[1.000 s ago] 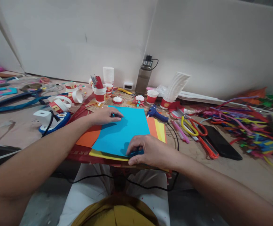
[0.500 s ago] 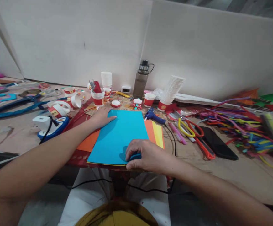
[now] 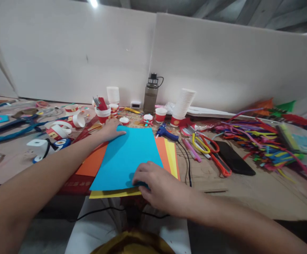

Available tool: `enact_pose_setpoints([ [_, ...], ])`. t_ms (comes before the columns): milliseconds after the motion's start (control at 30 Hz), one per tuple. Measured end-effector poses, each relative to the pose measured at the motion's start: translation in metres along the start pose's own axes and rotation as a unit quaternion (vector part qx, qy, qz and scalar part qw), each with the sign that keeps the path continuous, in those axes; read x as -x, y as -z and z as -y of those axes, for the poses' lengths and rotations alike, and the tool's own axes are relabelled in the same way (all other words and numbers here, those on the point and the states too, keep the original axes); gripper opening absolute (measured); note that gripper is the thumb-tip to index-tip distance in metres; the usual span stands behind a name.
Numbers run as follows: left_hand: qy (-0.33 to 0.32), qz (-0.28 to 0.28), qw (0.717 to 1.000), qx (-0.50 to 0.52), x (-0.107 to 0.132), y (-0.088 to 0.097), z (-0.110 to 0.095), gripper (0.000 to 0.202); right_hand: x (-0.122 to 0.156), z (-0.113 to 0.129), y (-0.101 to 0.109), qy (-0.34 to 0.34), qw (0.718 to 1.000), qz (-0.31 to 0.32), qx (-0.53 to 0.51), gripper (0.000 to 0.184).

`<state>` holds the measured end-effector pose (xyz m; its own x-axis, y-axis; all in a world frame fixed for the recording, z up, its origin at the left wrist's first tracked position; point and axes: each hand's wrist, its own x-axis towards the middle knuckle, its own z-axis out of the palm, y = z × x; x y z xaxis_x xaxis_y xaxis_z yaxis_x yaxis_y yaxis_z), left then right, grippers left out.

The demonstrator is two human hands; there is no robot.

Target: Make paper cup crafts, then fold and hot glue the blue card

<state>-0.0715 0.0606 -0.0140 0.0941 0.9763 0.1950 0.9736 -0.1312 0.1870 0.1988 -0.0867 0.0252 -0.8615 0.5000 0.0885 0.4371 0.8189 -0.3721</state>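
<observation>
A sheet of blue paper [image 3: 129, 155] lies in front of me over a yellow sheet [image 3: 113, 193], whose near edge sticks out below it. At the blue sheet's far left corner rests my left hand [image 3: 110, 129], its thumb stretched out on the paper; its other fingers are partly hidden. My right hand [image 3: 155, 183] is bent over the near right edge of the blue paper, fingers curled on top and thumb at the edge. More orange paper [image 3: 90, 164] shows beneath on the left, with orange and yellow strips [image 3: 170, 155] on the right.
Right of the paper lie a blue glue gun [image 3: 166, 132], scissors [image 3: 202, 144], an orange cutter [image 3: 222, 165], a black phone [image 3: 236, 158] and many pipe cleaners [image 3: 269, 141]. Behind stand paper cups [image 3: 183, 102] and a bottle [image 3: 150, 97]. A power strip [image 3: 62, 143] sits left.
More of the yellow sheet shows below the blue paper's near edge, which has parted from it. My right hand has turned slightly at that edge. The camera view has tilted up a little.
</observation>
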Motion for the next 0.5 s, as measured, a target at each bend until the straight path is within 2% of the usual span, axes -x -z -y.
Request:
enact_pose_setpoints([
  [100,-0.016,-0.001,1.000,0.019,-0.006,0.009,0.004,0.041,0.004,0.009,-0.005,-0.003,0.997,-0.001,0.081,0.011],
  [200,0.023,-0.018,0.995,0.098,-0.006,0.018,0.006,0.032,0.006,0.010,-0.007,0.003,0.989,-0.010,0.145,0.008],
  [300,0.072,-0.050,0.981,0.175,-0.003,0.025,0.006,0.031,0.002,0.003,-0.005,0.009,0.981,-0.039,0.188,0.008],
  [500,0.102,-0.122,0.957,0.244,-0.008,0.032,-0.001,0.031,-0.019,-0.021,0.005,-0.017,0.978,-0.079,0.191,0.017],
])
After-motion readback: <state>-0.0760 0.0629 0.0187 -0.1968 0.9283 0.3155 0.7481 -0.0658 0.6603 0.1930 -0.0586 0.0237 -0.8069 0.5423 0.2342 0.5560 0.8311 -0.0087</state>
